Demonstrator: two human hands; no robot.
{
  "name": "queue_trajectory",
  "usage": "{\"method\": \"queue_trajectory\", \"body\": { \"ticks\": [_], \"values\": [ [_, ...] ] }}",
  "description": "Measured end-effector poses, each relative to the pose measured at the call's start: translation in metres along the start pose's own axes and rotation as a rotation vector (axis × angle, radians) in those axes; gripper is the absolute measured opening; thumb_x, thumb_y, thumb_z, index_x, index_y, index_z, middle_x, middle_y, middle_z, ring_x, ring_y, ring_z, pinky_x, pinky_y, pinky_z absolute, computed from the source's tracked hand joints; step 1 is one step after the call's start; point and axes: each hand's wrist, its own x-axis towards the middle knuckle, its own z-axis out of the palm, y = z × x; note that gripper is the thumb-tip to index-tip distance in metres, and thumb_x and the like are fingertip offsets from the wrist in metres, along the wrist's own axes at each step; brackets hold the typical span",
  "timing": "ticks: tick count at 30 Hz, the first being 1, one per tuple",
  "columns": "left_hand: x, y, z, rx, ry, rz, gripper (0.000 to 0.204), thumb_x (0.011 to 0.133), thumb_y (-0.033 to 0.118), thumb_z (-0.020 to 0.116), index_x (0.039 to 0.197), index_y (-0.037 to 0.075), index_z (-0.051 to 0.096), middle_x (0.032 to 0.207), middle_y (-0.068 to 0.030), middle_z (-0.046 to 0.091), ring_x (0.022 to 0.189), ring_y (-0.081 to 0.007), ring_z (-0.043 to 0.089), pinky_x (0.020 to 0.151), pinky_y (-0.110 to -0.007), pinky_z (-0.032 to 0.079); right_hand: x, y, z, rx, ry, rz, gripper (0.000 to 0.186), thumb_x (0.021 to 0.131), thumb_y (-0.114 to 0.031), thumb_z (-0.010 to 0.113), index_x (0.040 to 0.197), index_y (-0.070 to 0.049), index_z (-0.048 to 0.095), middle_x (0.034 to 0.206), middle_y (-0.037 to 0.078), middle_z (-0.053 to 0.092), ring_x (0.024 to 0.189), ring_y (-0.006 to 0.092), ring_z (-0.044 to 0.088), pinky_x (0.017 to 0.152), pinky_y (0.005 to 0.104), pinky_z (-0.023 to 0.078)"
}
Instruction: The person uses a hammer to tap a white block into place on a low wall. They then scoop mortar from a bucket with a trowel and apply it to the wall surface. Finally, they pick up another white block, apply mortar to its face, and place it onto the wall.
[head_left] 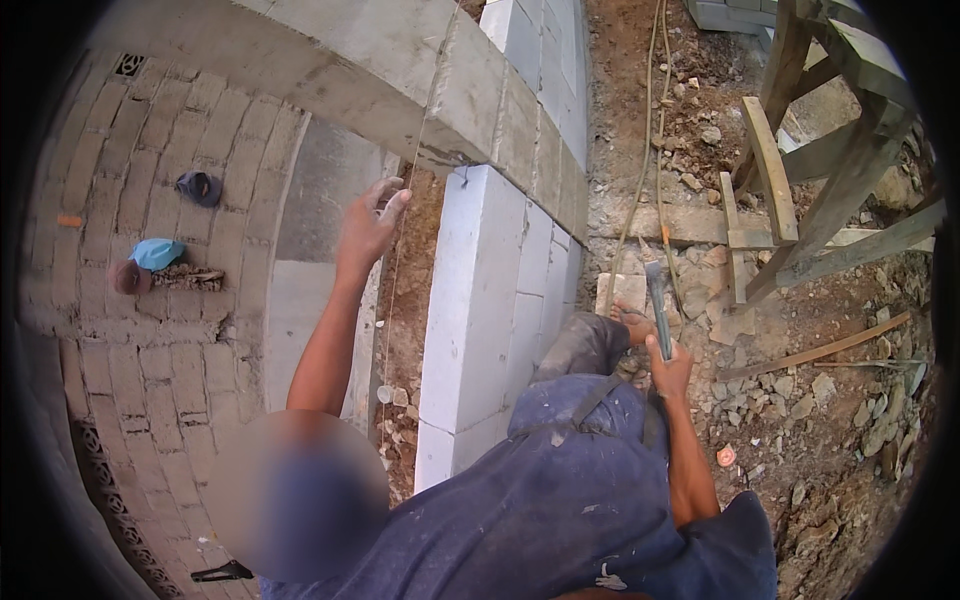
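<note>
My left hand (pixel 373 228) is raised with its thumb and fingers apart, its fingertips pale with dust. Right beside those fingertips runs a thin string line (pixel 393 300); whether they touch it I cannot tell. Low on my right side, my right hand (pixel 671 366) is closed round a long grey metal tool with a flat, broad end (pixel 657 300), pointing away from me. Between my hands stands a wall of white blocks (pixel 455 320), its end face toward my left arm. A grey concrete beam (pixel 480 95) crosses above and beyond it.
Rough timber trestles (pixel 840 180) stand at the right on rubble-strewn ground (pixel 790 430). A yellowish hose (pixel 640 170) trails along the dirt. At left, a block wall (pixel 160 340) bears a dark cap (pixel 199 188) and a light-blue cloth item (pixel 157 253).
</note>
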Motion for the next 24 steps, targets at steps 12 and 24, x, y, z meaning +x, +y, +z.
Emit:
{"method": "queue_trajectory", "body": {
  "ticks": [12, 24],
  "values": [
    [0.026, 0.039, -0.017, -0.367, -0.012, -0.168, 0.063, 0.083, 0.028, 0.071, 0.132, -0.001, 0.044, 0.080, -0.0112, 0.063, 0.051, -0.0086, 0.053, 0.046, -0.024, 0.045, 0.056, -0.059, 0.058, 0.356, -0.087, -0.130, 0.045, 0.097, -0.038, 0.046, 0.089, 0.004, 0.057, 0.068, 0.016, 0.056, 0.064, 0.0282, 0.055, 0.064, 0.0427, 0.043],
    [0.139, 0.067, -0.047, -0.231, 0.204, -0.075, 0.041, 0.086, 0.018, 0.066, 0.107, -0.004, 0.039, 0.071, -0.0147, 0.060, 0.042, -0.0130, 0.049, 0.037, -0.029, 0.042, 0.058, -0.373, 0.185, 1.331, -0.419, 0.162, 0.043, 0.098, -0.051, 0.037, 0.079, -0.012, 0.037, 0.055, -0.004, 0.032, 0.040, 0.0060, 0.032, 0.034, 0.0232, 0.031]
  ]
}}
